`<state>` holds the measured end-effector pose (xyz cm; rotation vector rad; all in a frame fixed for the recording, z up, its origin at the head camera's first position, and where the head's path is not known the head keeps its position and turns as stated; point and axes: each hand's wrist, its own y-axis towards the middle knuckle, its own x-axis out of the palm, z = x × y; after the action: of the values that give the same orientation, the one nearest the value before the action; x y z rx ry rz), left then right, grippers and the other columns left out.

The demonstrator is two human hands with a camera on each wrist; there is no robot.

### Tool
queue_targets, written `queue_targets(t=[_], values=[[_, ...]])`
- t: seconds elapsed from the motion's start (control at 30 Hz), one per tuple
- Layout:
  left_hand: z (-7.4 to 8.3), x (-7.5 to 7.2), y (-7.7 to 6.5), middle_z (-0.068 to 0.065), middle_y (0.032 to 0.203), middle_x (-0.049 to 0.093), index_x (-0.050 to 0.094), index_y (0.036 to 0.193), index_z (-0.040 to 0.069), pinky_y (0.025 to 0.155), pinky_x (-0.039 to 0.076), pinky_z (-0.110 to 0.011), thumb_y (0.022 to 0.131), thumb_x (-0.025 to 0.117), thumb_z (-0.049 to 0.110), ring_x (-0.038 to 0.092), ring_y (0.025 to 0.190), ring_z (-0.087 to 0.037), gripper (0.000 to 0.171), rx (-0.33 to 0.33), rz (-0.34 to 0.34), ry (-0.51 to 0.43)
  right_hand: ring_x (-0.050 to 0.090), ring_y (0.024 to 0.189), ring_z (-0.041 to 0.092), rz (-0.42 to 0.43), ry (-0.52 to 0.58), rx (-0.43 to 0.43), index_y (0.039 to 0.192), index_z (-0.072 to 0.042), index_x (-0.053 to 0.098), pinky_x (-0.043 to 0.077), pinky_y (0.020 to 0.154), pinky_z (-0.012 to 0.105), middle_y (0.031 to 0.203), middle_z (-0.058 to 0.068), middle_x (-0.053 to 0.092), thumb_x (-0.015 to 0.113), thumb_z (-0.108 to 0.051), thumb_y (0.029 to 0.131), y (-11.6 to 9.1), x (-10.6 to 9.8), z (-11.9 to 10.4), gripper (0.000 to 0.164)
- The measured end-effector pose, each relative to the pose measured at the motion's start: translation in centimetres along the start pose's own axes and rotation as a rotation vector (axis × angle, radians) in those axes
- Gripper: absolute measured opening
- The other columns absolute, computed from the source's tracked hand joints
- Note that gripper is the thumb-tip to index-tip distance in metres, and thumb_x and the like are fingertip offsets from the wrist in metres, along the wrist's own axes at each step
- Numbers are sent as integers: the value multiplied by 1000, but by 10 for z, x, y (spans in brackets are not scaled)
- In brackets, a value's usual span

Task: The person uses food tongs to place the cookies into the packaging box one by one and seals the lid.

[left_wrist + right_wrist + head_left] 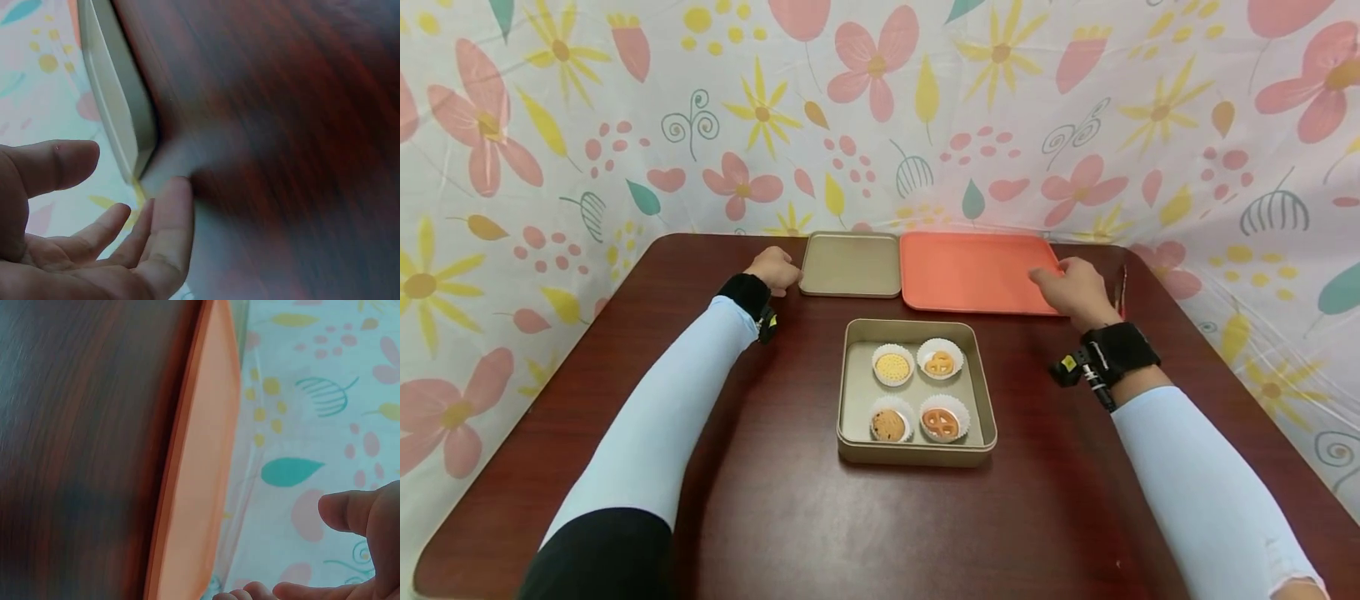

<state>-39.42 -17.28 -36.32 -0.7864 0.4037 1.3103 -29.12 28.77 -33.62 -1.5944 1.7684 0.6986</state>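
My left hand (775, 269) is at the left end of a shallow gold tray (850, 265), near the table's far edge. In the left wrist view its thumb and loosely bent fingers (173, 215) stand apart, with the tray's corner just beyond them. My right hand (1078, 293) reaches over the right end of an orange tray (977, 271), its thumb spread from the fingers and nothing in its grasp. Nearer me, between my forearms, sits a deeper gold tin (917, 454). It contains a yellow round treat (892, 367), two pretzel-shaped cookies (940, 363) and a chocolate-chip cookie (887, 426), each in a white paper cup.
Beside my right hand, partly hidden by it, a thin upright-looking metallic item (1121, 287) lies near the right edge. The dark wooden table (775, 517) ends at a flower-printed cloth (880, 125) behind. Both trays sit side by side along that far edge.
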Motion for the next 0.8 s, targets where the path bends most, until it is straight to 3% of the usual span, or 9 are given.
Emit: queue_targets(t=[0.13,0.3,0.47,0.57,0.67,0.7,0.8], values=[[1,2,11,-21,146,45,42,148,-4,90,62,-37,101,57,13,63,102,-28,52,-36,40,-8,41,131,49,-5,23,-2,156,12,22,39,111,66,151,37,36,48,-58,102,0,6,-6,92],[5,3,24,-16,112,52,50,133,-6,67,62,-28,98,59,12,62,74,-22,40,-75,93,30,43,131,49,-11,36,-25,156,11,22,39,110,66,147,37,40,48,-58,102,-2,10,-11,91],[7,6,33,-17,103,52,50,131,-7,49,52,-22,96,56,10,58,56,-18,40,-83,113,67,44,131,50,-34,15,-86,155,12,25,14,125,61,140,38,49,46,-54,105,-5,12,-19,86],[5,12,41,-22,114,57,53,131,-7,63,57,-30,91,66,6,62,75,-24,44,-89,133,87,47,130,50,-39,14,-113,155,12,26,21,123,60,141,38,48,46,-53,105,-7,15,-24,84],[4,19,49,-22,125,60,57,131,-6,79,56,-38,86,75,5,58,97,-31,49,-107,144,124,50,127,47,-51,47,-103,157,9,23,44,106,63,145,36,45,47,-53,105,-8,21,-27,85],[4,21,51,-22,128,60,58,131,-5,83,54,-40,86,76,6,55,103,-33,49,-115,149,139,50,126,46,-55,57,-103,157,9,23,46,104,62,144,35,46,48,-53,105,-8,24,-28,85],[8,25,54,-22,123,63,60,128,-5,79,53,-40,91,70,8,57,97,-33,41,-121,171,185,52,124,43,-50,84,-102,156,9,26,48,103,59,142,33,49,51,-51,104,-7,30,-31,83]])
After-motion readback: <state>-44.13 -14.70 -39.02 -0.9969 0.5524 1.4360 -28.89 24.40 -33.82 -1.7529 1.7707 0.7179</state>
